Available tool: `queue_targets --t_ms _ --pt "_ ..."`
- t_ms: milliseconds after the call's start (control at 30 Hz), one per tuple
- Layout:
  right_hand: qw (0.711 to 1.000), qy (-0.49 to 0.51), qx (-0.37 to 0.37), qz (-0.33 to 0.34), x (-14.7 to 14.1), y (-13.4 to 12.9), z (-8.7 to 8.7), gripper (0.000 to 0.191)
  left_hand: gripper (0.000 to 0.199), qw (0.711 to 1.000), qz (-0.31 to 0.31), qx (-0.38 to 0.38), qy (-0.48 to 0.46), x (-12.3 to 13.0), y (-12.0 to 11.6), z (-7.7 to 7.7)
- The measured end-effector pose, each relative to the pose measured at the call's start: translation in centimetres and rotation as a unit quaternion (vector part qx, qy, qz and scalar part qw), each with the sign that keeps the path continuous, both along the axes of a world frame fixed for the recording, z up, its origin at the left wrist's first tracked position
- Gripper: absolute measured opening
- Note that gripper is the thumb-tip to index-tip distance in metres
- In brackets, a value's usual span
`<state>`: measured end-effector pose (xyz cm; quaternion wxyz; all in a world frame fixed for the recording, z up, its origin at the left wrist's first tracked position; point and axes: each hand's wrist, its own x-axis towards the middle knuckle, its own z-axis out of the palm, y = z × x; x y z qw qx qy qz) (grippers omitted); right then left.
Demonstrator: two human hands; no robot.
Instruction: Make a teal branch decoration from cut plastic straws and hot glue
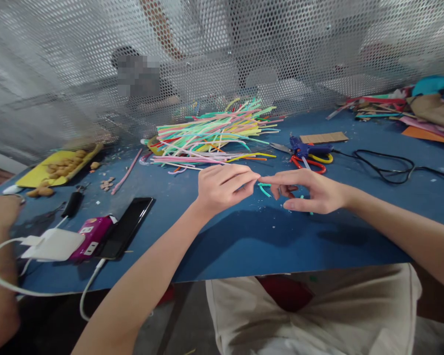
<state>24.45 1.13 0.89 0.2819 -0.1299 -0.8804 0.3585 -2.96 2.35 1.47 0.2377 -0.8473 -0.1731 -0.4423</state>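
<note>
My left hand (225, 185) is closed in a pinch above the blue table, and whatever lies between its fingertips is hidden or too small to make out. The index finger of my right hand (314, 190) stretches across to those fingertips. That hand's thumb stands apart and its other fingers are bent, with nothing visible in them. Short green pipe cleaner pieces (265, 191) show just below and between the hands. Behind them lies a big pile of pastel pipe cleaners (210, 130). A blue glue gun (307, 147) rests over scissors with red and yellow handles (320, 166).
A corrugated cardboard strip (323, 137) and a black cord (383, 165) lie to the right. At left are a black phone (128, 227), a purple power strip (92, 236), a white charger (59, 245) and a yellow tray (37, 170). Another person's arm (0, 271) borders the left edge.
</note>
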Motion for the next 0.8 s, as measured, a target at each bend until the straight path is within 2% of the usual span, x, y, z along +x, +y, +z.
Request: queue_targets --t_ms 200,400,500,600,800 --pt "1.0 -0.01 -0.013 0.014 -0.2 -0.2 -0.2 0.068 0.012 1.0 0.005 0.018 -0.007 0.2 -0.3 0.6" --pt "0.997 -0.008 -0.049 0.065 -1.2 -2.1 0.0 0.097 0.006 0.997 0.032 -0.004 -0.069 0.5 -1.4 1.7" --pt "0.994 -0.019 -0.06 0.087 -1.6 -2.7 -0.2 0.107 0.007 0.996 0.021 -0.018 -0.087 0.6 -1.6 1.8" --pt "0.994 -0.025 -0.063 0.091 -1.6 -2.6 -0.4 0.11 0.007 0.995 0.016 -0.034 -0.089 0.6 -1.4 1.6" --pt "0.996 -0.031 -0.043 0.075 -1.5 -2.1 -0.5 0.105 0.008 0.993 0.05 -0.063 -0.088 0.5 -1.3 1.0"
